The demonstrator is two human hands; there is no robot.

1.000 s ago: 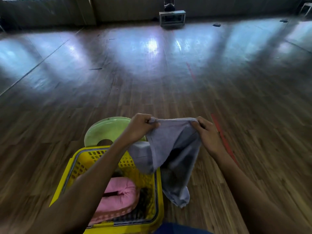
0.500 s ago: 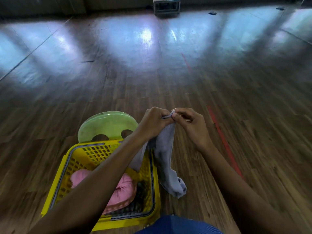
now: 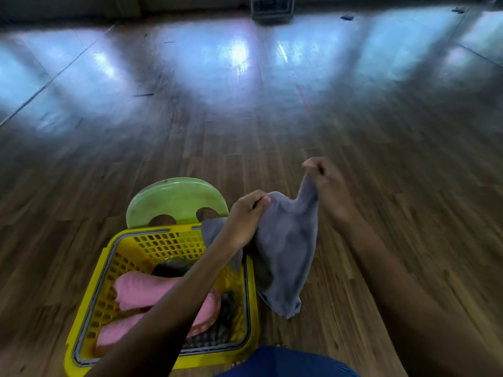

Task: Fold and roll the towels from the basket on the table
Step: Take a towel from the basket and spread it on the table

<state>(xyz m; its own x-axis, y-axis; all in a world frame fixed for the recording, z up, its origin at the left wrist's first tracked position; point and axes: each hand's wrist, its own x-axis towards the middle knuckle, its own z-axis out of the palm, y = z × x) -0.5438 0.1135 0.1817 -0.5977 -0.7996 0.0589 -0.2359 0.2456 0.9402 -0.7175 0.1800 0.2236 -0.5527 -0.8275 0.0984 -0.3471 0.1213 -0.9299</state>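
Hanging between two raised hands, a grey towel (image 3: 288, 251) is held in the air over the wooden floor (image 3: 408, 213), just to the right of a yellow basket (image 3: 163, 242). Its upper edge is pinched by the left hand (image 3: 245, 219), whose fingers are curled tightly onto a bunched fold of the cloth. A corner of the same edge is gripped by the right hand (image 3: 330, 186), which is raised higher and farther away; thumb and fingers are closed on the fabric, though the fingertips are blurred. Between the two grips the edge is drawn into a slack curve, and the rest of the towel is left drooping to a point beside the basket's right wall. A small flap of the grey cloth is seen behind the left wrist, over the basket's far corner.

Inside the perforated basket a pink towel (image 3: 141, 291) is laid, folded over on itself, and it is partly covered by the left forearm, which is stretched across the basket. Dark cloth (image 3: 174, 265) is glimpsed beside the pink one; what it is cannot be told. A pale green plastic piece (image 3: 174, 200) with two round holes is seen just behind the basket's far rim.
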